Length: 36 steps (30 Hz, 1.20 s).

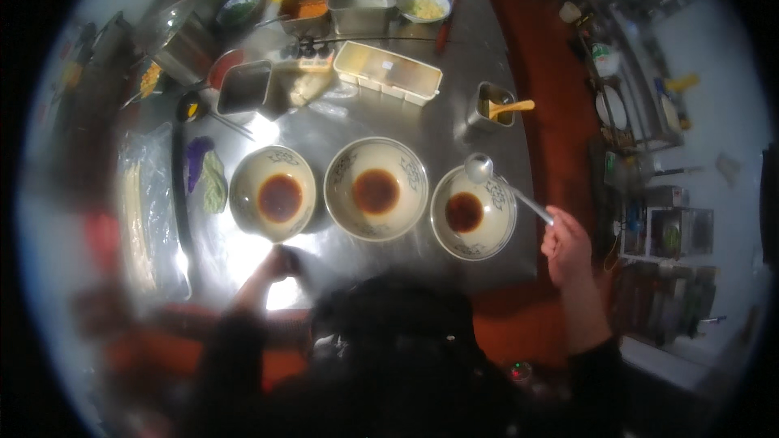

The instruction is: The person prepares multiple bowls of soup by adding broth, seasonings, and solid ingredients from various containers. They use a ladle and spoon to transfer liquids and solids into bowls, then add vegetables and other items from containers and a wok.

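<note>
My right hand (567, 246) grips the handle of a metal ladle (479, 168), whose round head hangs over the far rim of the right bowl (496, 225). To its left stand the middle bowl (405, 191) and the left bowl (245, 194). All three are cream-coloured with dark patterns inside, and each holds a small pool of dark brown liquid. My left hand (274, 266) is at the near rim of the left bowl. Its fingers are blurred and partly in shadow, so neither their grip nor contact with the bowl is plain.
Behind the bowls are a pale lidded condiment box (387, 73), an empty-looking dark metal container (243, 88) and a metal pot (182, 48). A square metal canister (481, 117) with a wooden-handled utensil stands far right. Plastic-wrapped noodle-like strips (140, 219) and a purple-and-green cloth-like item (213, 182) lie left.
</note>
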Tool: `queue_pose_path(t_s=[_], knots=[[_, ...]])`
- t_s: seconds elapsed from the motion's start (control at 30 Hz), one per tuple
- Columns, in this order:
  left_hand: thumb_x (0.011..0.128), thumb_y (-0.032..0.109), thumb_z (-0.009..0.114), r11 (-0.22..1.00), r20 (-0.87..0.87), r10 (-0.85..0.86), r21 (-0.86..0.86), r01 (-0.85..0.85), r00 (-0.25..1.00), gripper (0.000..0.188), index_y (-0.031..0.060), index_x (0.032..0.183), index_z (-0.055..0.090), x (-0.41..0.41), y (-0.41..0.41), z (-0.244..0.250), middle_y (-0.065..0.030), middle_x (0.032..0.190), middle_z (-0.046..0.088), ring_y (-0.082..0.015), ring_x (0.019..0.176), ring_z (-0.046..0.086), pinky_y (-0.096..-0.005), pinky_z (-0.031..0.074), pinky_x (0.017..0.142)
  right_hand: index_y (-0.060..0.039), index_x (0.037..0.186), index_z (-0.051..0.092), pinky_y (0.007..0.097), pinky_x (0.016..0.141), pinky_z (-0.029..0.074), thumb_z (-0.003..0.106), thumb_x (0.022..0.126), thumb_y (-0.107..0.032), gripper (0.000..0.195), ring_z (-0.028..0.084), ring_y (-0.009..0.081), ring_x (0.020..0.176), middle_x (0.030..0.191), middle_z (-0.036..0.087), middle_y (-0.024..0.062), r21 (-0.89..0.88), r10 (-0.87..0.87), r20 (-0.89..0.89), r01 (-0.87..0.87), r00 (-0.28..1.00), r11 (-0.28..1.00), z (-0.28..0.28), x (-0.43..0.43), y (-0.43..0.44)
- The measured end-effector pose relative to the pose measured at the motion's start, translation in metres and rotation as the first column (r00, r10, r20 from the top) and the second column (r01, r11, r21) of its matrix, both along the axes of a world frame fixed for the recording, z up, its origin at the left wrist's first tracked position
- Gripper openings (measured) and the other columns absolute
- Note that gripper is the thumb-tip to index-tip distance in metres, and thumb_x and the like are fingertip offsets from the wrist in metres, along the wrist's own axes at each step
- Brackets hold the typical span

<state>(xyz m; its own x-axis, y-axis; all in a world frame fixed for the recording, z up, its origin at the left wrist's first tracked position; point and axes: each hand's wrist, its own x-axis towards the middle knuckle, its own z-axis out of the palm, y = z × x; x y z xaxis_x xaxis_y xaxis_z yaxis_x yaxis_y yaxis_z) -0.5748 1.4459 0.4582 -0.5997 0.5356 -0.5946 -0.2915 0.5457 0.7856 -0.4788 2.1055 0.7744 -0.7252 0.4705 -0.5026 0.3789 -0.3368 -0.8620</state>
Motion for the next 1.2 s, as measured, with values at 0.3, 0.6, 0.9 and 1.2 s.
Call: queue_pose_path(t_s=[0.3,0.6,0.9,1.2], knots=[[0.086,0.002,0.085,0.825,0.357,0.373,0.293,-0.482,0.856,0.014,0.0008,0.097,0.076,0.024,0.021,0.017,-0.0117,0.096,0.076,-0.0244,0.089,0.073,-0.0419,0.062,0.082,-0.0032,0.135,0.068,0.0268,0.072,0.049,0.054,0.112,-0.005,0.027,0.055,0.0123,0.075,0.095,0.062,0.0027,0.933,0.588,0.118,-0.291,0.801,0.210,-0.038,0.054,-0.006],[0.081,0.055,0.084,0.744,-0.107,-0.480,-0.575,0.340,0.871,0.042,0.0166,0.097,0.084,0.016,0.011,-0.050,-0.0055,0.098,0.080,-0.0232,0.104,0.075,-0.0393,0.059,0.093,-0.0057,0.146,0.060,0.0265,0.068,0.044,0.053,0.116,-0.016,0.032,0.052,0.0091,0.075,0.090,0.060,0.0009,0.206,0.121,-0.439,-0.031,0.890,0.978,-0.052,-0.209,-0.076],[0.081,0.051,0.088,0.553,-0.047,-0.452,-0.798,0.238,0.891,0.042,0.0170,0.106,0.085,0.001,0.068,0.048,-0.0054,0.111,0.080,-0.0250,0.116,0.075,-0.0425,0.062,0.093,-0.0057,0.135,0.062,0.0293,0.064,0.053,0.057,0.115,-0.027,0.030,0.064,0.0136,0.077,0.099,0.070,0.0052,0.173,0.179,-0.262,-0.136,0.948,0.975,-0.124,-0.555,-0.164],[0.087,0.035,0.089,0.649,0.148,-0.143,-0.732,0.206,0.978,0.035,0.0158,0.115,0.082,-0.031,0.083,0.096,-0.0067,0.119,0.080,-0.0271,0.115,0.075,-0.0403,0.062,0.093,0.0029,0.156,0.044,0.0442,0.105,0.056,0.080,0.098,-0.029,0.075,0.065,0.0304,0.130,0.149,0.061,0.0242,0.597,0.335,0.035,-0.288,0.942,0.749,-0.198,-0.594,-0.185]])
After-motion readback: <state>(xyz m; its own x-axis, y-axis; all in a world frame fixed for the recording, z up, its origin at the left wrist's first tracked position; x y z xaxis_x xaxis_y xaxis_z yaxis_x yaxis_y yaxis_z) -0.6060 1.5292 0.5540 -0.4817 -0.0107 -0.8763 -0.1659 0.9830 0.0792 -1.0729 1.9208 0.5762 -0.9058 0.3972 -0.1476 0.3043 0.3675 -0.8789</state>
